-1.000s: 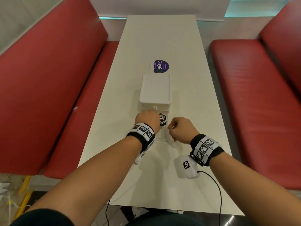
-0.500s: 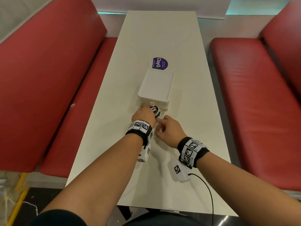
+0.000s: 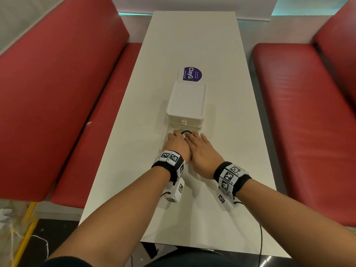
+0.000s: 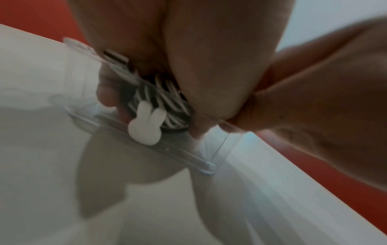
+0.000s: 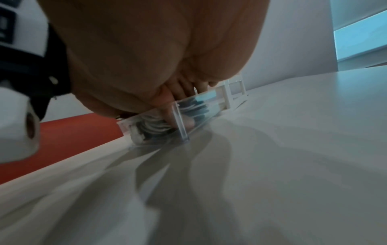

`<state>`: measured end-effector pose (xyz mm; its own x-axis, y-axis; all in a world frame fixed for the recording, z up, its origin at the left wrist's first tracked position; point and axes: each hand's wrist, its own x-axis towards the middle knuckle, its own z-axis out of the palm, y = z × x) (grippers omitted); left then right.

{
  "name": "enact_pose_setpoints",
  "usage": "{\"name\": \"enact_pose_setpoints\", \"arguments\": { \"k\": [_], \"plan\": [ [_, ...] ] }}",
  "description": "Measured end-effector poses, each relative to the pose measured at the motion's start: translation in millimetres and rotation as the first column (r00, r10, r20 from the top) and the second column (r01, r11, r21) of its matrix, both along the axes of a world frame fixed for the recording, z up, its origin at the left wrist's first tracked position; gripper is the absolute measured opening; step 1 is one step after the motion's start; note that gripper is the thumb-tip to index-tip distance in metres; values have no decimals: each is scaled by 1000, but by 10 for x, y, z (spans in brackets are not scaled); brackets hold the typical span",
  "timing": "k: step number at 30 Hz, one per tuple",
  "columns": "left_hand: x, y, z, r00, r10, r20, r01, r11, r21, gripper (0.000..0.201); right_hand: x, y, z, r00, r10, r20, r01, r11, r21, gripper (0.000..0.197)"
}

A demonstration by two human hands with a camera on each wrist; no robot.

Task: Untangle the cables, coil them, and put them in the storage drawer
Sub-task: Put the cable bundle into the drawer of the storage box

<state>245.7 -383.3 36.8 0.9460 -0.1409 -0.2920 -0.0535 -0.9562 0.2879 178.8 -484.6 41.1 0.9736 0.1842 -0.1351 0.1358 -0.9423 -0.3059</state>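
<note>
A white storage box point(image 3: 185, 102) stands mid-table with its clear bottom drawer point(image 3: 166, 138) pulled out toward me. A coiled black-and-white cable point(image 3: 185, 132) lies in that drawer. My left hand point(image 3: 176, 142) reaches down into the drawer and its fingers curl round the coil point(image 4: 167, 102), seen behind the clear front with its white rabbit-shaped knob point(image 4: 146, 122). My right hand point(image 3: 198, 147) lies flat beside the left, its straight fingers point(image 5: 167, 116) pressing on the coil point(image 5: 155, 127) inside the drawer point(image 5: 180, 119). Most of the drawer is hidden under both hands.
The long white table point(image 3: 192, 35) runs away from me between two red benches point(image 3: 48, 93) point(image 3: 308, 112). A purple round sticker point(image 3: 191, 74) lies just behind the box. A thin black wire point(image 3: 260, 239) hangs from my right wrist over the near table edge.
Both hands moved forward and down to the drawer. The coil, held above the drawer before, now sits inside it. My right hand went from a fist to flat over the coil.
</note>
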Motion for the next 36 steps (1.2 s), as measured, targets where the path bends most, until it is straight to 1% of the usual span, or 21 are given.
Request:
{"name": "enact_pose_setpoints", "arguments": {
  "k": [2, 4, 5, 7, 8, 9, 11, 13, 16, 18, 20, 21, 22, 24, 26, 27, 29, 30, 32, 34, 36],
  "plan": [
    [-12, 60, -2, 995, -96, -29, 96, 995, -13, 57, 9, -22, 30, 1000, 21, -8, -21, 1000, 17, 68],
    [-3, 123, 1, 982, -185, -32, 185, 983, 5, 70, 29, -37, 79, 999, 25, 36, -28, 995, 92, 63],
    [2, 145, 7, 976, -215, -30, 216, 976, 8, 73, 33, -40, 109, 998, 1, 60, -9, 990, 140, 61],
    [15, 180, -6, 966, -256, -11, 257, 966, 19, 72, 46, -56, 136, 997, -54, 56, 40, 973, 225, 65],
    [16, 201, -14, 961, -276, 14, 276, 961, 33, 71, 57, -64, 140, 998, -54, 42, 42, 972, 230, 70],
    [13, 221, -20, 955, -293, 41, 291, 956, 47, 69, 67, -65, 142, 999, -35, 33, 28, 979, 201, 72],
    [-2, 249, -25, 948, -310, 68, 307, 950, 54, 69, 79, -54, 115, 1000, 8, 28, -11, 992, 123, 67],
    [-19, 260, -31, 946, -314, 82, 311, 949, 48, 68, 83, -50, 77, 1000, 28, -1, -28, 997, 71, 63],
    [-23, 268, -6, 943, -318, 94, 316, 948, 35, 69, 113, -38, 30, 997, 74, -7, -74, 996, -39, 61],
    [18, 303, 74, 939, -345, 8, 345, 939, 3, 76, 147, -16, 41, 997, 80, -10, -81, 994, -74, 61],
    [88, 389, 226, 901, -418, -121, 408, 908, -95, 81, 173, 2, 62, 998, 55, -4, -56, 996, -64, 60],
    [131, 459, 305, 879, -456, -141, 433, 886, -167, 77, 181, 5, 65, 999, 45, -2, -45, 997, -58, 60],
    [172, 546, 382, 865, -487, -120, 451, 860, -239, 71, 184, 6, 71, 999, 44, 1, -44, 997, -61, 60],
    [252, 750, 496, 859, -512, -21, 473, 809, -349, 65, 191, 5, 72, 999, 55, 0, -55, 995, -83, 61],
    [328, 961, 537, 857, -512, 60, 491, 774, -400, 67, 206, 13, 76, 998, 61, -10, -62, 993, -98, 60],
    [365, 1053, 533, 850, -516, 103, 513, 767, -386, 66, 211, 19, 80, 998, 61, -16, -63, 992, -109, 60],
    [431, 1202, 495, 832, -530, 162, 551, 759, -346, 57, 221, 28, 84, 998, 60, -16, -61, 988, -144, 60],
    [444, 1256, 474, 831, -534, 155, 552, 759, -346, 52, 227, 28, 88, 998, 61, -7, -61, 984, -169, 60],
    [415, 1310, 446, 834, -545, 90, 539, 767, -349, 45, 247, 19, 101, 998, 66, 6, -64, 976, -208, 58],
    [353, 1306, 429, 826, -563, 33, 543, 777, -318, 42, 273, 17, 124, 997, 75, 4, -72, 970, -230, 57],
    [304, 1250, 420, 812, -582, 27, 566, 777, -276, 35, 294, 22, 144, 996, 90, -3, -88, 965, -246, 56]
  ]
}}
